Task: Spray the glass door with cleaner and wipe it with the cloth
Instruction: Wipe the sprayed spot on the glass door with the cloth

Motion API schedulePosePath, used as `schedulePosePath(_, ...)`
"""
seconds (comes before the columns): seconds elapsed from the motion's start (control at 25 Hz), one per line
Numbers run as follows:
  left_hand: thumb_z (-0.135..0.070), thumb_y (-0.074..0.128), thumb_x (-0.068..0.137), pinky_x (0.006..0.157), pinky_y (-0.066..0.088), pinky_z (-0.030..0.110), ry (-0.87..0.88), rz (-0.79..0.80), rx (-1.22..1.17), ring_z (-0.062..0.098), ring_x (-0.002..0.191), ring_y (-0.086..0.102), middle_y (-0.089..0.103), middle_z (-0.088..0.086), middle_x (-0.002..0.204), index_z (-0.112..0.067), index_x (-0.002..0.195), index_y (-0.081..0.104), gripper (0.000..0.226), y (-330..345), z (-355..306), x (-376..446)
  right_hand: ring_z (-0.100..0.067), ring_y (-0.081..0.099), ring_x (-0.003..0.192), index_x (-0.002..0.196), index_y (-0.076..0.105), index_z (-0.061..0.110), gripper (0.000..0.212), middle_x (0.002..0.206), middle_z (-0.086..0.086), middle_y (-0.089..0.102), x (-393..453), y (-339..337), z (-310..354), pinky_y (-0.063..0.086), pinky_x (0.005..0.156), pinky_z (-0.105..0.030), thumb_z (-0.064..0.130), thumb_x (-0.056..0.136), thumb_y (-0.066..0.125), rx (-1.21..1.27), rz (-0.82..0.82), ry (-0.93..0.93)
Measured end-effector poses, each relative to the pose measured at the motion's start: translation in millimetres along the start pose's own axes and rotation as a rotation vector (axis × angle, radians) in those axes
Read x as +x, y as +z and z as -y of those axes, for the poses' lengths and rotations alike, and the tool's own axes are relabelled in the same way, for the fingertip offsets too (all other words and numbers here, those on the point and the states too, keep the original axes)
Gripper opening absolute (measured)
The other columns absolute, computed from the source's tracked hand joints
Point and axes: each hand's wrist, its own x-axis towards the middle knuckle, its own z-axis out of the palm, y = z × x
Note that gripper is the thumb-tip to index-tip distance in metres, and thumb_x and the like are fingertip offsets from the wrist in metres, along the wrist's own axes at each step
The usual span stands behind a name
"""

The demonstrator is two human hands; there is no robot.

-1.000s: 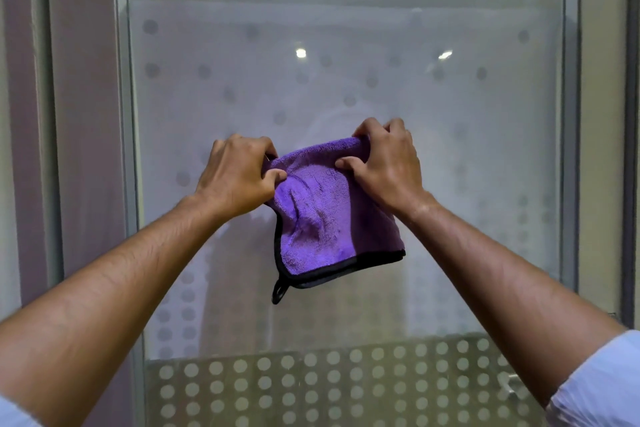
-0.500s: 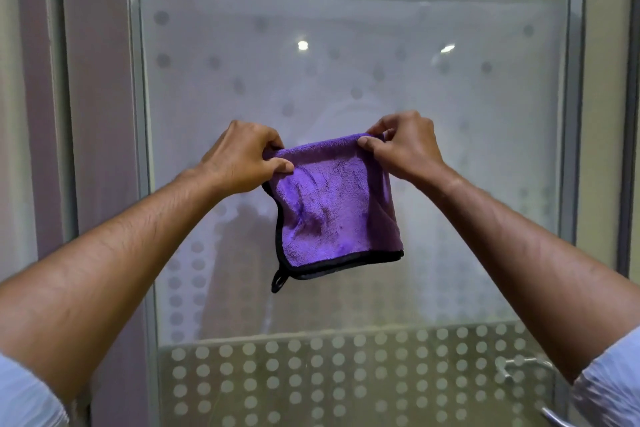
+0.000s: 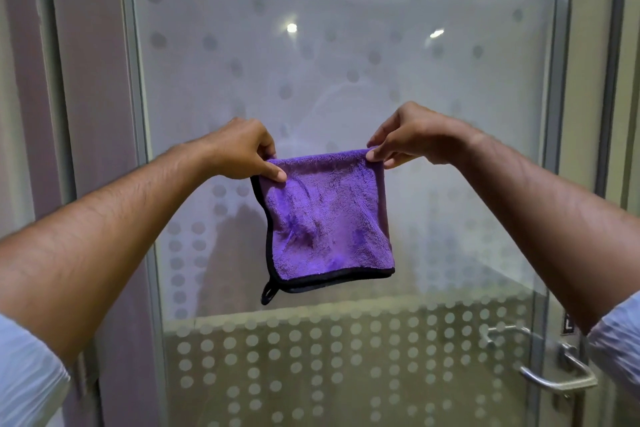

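A folded purple cloth [image 3: 329, 222] with black trim and a small loop at its lower left corner hangs in front of the glass door [image 3: 346, 62]. My left hand [image 3: 242, 147] pinches its top left corner and my right hand [image 3: 408, 135] pinches its top right corner, stretching the top edge flat. The door is frosted, with a pattern of dots. No spray bottle is in view.
A metal lever handle [image 3: 557, 374] sits at the door's lower right by the frame [image 3: 554, 114]. A mauve wall panel [image 3: 90, 80] stands to the left of the door.
My hands have moved apart along the cloth's top edge, from bunching it to holding its two top corners. The cloth now hangs flat and wider.
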Motion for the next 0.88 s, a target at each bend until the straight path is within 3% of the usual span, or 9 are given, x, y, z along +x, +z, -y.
schedulePosePath(0.32, -0.025, 0.086, 0.071, 0.066, 0.047, 0.03, -0.082, 0.167, -0.336, 0.016, 0.069, 0.062, 0.075, 0.012, 0.082, -0.015, 0.079, 0.075, 0.017, 14, 9, -6, -0.01, 0.069, 0.06, 0.08, 0.077, 0.002, 0.01, 0.071, -0.008, 0.072, -13, 8, -8, 0.059, 0.062, -0.02, -0.002, 0.073, 0.082, -0.018, 0.028, 0.147)
schedulePosePath(0.48, -0.02, 0.087, 0.069, 0.056, 0.05, 0.015, -0.067, 0.198, -0.445, 0.01, 0.063, 0.069, 0.075, 0.006, 0.072, -0.012, 0.077, 0.075, 0.016, 31, 10, -6, -0.013, 0.068, 0.063, 0.082, 0.076, 0.0, 0.012, 0.074, -0.01, 0.072, -25, 14, -18, 0.061, 0.066, -0.023, -0.002, 0.072, 0.082, -0.041, -0.008, 0.202)
schedulePosePath(0.68, -0.02, 0.088, 0.067, 0.059, 0.055, 0.019, -0.007, 0.236, -0.489, 0.011, 0.063, 0.07, 0.075, 0.007, 0.072, -0.012, 0.076, 0.076, 0.017, 59, -7, -4, -0.017, 0.068, 0.068, 0.085, 0.076, -0.002, 0.014, 0.078, -0.014, 0.071, -52, 16, -42, 0.062, 0.07, -0.027, -0.003, 0.072, 0.082, -0.061, -0.054, 0.298)
schedulePosePath(0.88, -0.023, 0.089, 0.066, 0.045, 0.045, 0.013, 0.062, 0.244, -0.484, 0.001, 0.048, 0.061, 0.07, -0.001, 0.062, -0.014, 0.074, 0.075, 0.018, 77, -43, -2, -0.015, 0.065, 0.063, 0.081, 0.075, -0.001, 0.012, 0.074, -0.013, 0.07, -86, -2, -62, 0.062, 0.067, -0.025, -0.004, 0.072, 0.081, -0.068, -0.096, 0.382)
